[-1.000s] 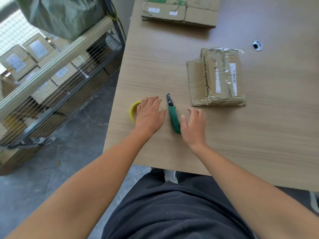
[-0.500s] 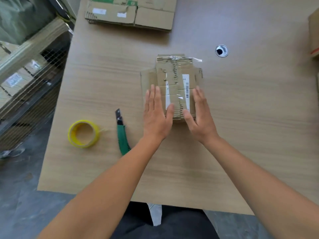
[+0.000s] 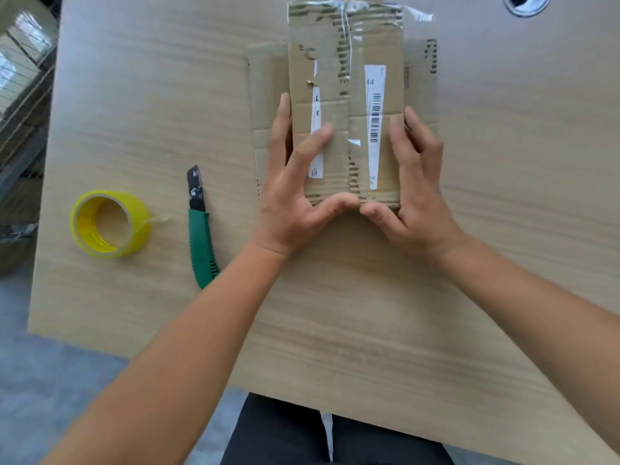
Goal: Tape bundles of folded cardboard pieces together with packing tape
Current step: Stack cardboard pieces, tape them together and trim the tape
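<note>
Flat brown bundle of folded corrugated cardboard [image 3: 345,95], wrapped in clear tape with white barcode labels on top, lies on the light wood-grain tabletop [image 3: 503,229] at upper centre of the frame. Left hand [image 3: 292,203] holds its near left corner, fingers along the left side and over the top, thumb hooked on the near edge. Right hand [image 3: 416,196] holds the near right corner, fingers curled round the right side, thumb on the near edge; the two thumbs nearly meet. Each grip is closed on the bundle, fingers partly spread. Roll of yellow packing tape [image 3: 109,224] lies flat at centre left, loose tail pointing right. Green-handled utility knife [image 3: 201,236] lies between the roll and the left forearm, blade toward the top of the frame, handle end hidden by the forearm. Round metal cable grommet [image 3: 526,3] sits at the upper right edge.
</note>
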`<state>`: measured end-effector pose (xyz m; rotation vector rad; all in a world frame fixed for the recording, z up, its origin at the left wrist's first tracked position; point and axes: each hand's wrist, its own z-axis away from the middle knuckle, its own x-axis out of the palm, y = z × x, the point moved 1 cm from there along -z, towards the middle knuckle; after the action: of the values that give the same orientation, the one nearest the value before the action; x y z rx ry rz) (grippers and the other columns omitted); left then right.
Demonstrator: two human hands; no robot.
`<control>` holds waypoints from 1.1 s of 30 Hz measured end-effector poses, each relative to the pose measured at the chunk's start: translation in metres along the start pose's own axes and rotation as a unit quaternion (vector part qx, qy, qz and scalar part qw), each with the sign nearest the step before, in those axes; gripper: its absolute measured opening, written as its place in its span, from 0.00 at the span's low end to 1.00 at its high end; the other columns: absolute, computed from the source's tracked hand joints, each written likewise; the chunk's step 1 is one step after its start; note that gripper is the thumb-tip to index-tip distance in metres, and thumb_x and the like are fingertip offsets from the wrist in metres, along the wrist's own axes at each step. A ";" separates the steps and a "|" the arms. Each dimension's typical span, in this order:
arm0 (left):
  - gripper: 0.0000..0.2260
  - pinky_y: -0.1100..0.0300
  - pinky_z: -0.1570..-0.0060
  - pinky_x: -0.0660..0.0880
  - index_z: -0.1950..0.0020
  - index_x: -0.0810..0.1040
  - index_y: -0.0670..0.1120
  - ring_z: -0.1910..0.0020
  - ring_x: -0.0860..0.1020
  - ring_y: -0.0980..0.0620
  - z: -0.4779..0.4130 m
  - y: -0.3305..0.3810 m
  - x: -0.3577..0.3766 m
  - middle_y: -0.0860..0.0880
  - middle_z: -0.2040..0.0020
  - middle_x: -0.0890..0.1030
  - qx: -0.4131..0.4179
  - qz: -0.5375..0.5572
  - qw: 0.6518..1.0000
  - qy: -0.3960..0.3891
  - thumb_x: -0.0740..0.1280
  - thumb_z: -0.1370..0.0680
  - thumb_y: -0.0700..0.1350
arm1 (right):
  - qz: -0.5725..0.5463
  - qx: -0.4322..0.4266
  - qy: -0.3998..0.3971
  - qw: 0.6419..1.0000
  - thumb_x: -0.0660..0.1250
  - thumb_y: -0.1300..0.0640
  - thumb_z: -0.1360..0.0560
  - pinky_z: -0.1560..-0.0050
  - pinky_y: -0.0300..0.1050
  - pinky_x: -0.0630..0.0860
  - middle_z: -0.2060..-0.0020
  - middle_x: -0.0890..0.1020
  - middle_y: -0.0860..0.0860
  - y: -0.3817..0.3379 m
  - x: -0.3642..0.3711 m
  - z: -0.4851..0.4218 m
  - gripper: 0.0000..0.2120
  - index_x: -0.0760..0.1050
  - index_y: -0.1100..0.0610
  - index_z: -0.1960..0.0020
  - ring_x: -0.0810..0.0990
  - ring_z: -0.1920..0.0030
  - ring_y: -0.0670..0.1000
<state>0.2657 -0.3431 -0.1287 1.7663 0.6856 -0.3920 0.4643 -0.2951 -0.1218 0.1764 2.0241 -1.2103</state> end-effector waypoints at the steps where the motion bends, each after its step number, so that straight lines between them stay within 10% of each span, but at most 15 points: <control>1: 0.36 0.44 0.23 0.59 0.30 0.73 0.39 0.22 0.55 0.30 -0.004 -0.002 -0.004 0.24 0.25 0.55 0.024 -0.008 0.999 -0.019 0.69 0.26 0.66 | 0.015 -0.022 -0.024 0.999 0.57 0.30 0.21 0.22 0.60 0.59 0.26 0.56 0.67 0.005 -0.005 -0.005 0.48 0.58 0.73 0.24 0.58 0.25 0.63; 8: 0.37 0.28 0.26 0.51 0.20 0.60 0.50 0.24 0.55 0.30 -0.027 -0.015 -0.019 0.45 0.21 0.53 0.217 -0.128 0.966 -0.061 0.66 0.23 0.66 | 0.070 -0.175 -0.143 0.972 0.55 0.33 0.20 0.25 0.62 0.65 0.27 0.52 0.57 0.038 -0.030 -0.038 0.45 0.58 0.72 0.23 0.61 0.27 0.68; 12: 0.26 0.28 0.29 0.60 0.28 0.76 0.49 0.24 0.60 0.36 -0.025 -0.021 -0.019 0.41 0.25 0.69 0.248 -0.171 0.953 -0.043 0.68 0.22 0.61 | 0.077 -0.187 -0.137 0.970 0.51 0.34 0.19 0.27 0.65 0.66 0.27 0.52 0.59 0.042 -0.024 -0.041 0.42 0.54 0.70 0.24 0.64 0.28 0.71; 17: 0.24 0.27 0.34 0.64 0.32 0.80 0.45 0.30 0.72 0.39 -0.029 -0.012 -0.023 0.42 0.32 0.78 0.248 -0.199 0.947 -0.055 0.66 0.20 0.59 | 0.073 -0.164 -0.135 0.974 0.50 0.34 0.18 0.34 0.66 0.72 0.27 0.53 0.57 0.034 -0.024 -0.040 0.35 0.54 0.61 0.24 0.75 0.40 0.70; 28: 0.34 0.39 0.25 0.63 0.28 0.71 0.35 0.25 0.64 0.34 -0.030 -0.014 -0.035 0.36 0.27 0.71 0.166 -0.177 0.965 -0.096 0.63 0.20 0.62 | 0.057 -0.008 -0.182 0.982 0.50 0.26 0.23 0.23 0.46 0.53 0.26 0.63 0.69 0.011 -0.030 -0.037 0.53 0.50 0.73 0.22 0.60 0.26 0.57; 33: 0.37 0.39 0.25 0.61 0.26 0.70 0.36 0.24 0.64 0.37 -0.041 -0.002 -0.058 0.38 0.25 0.69 0.145 -0.103 0.970 -0.167 0.59 0.21 0.66 | -0.050 0.068 -0.201 0.976 0.55 0.26 0.24 0.24 0.54 0.62 0.23 0.61 0.61 0.004 -0.046 -0.038 0.48 0.47 0.58 0.19 0.62 0.24 0.58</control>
<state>0.2160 -0.3181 -0.0836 1.8441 0.5900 -0.9496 0.4779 -0.2506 -0.0845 -0.1013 1.6168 -1.3270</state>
